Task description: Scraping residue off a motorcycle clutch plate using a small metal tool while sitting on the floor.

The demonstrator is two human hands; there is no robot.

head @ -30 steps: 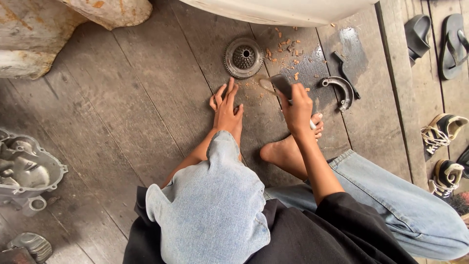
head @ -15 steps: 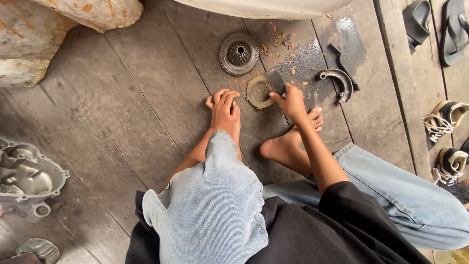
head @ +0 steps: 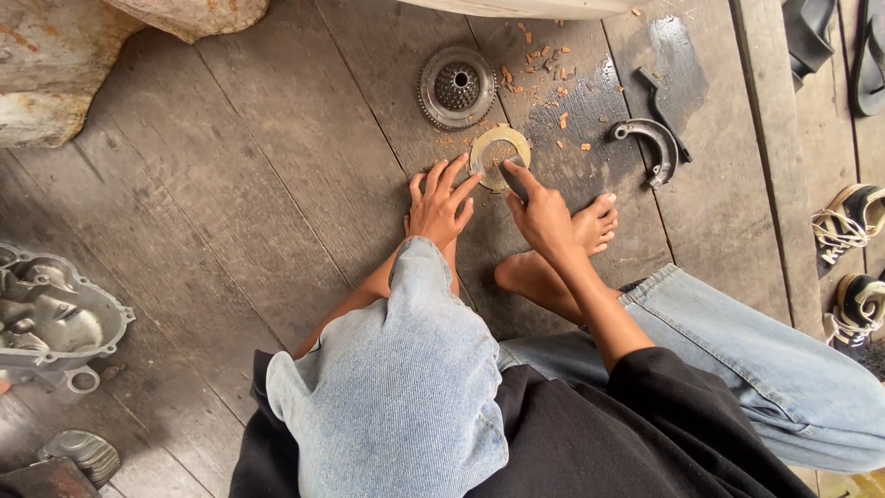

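Observation:
A flat tan metal ring [head: 484, 140] lies on the dark wooden floor [head: 277, 184] in front of me. My right hand [head: 542, 214] has its index finger inside the ring and its thumb at the near rim, pinching it. My left hand [head: 440, 205] rests beside it with fingers spread, the fingertips touching the ring's left edge. Just beyond the ring sits a round toothed metal hub [head: 457, 88]. My bare feet are under and beside my hands.
A curved metal shoe [head: 651, 140] and a black tool [head: 656, 100] lie right of the ring on a wet patch with orange chips. A grey engine cover [head: 55, 318] is at the left, sandals and shoes [head: 853, 221] at the right, rocks at the top left.
My right hand came left from near the curved shoe onto the ring. My left hand reached forward until its fingertips met the ring's edge.

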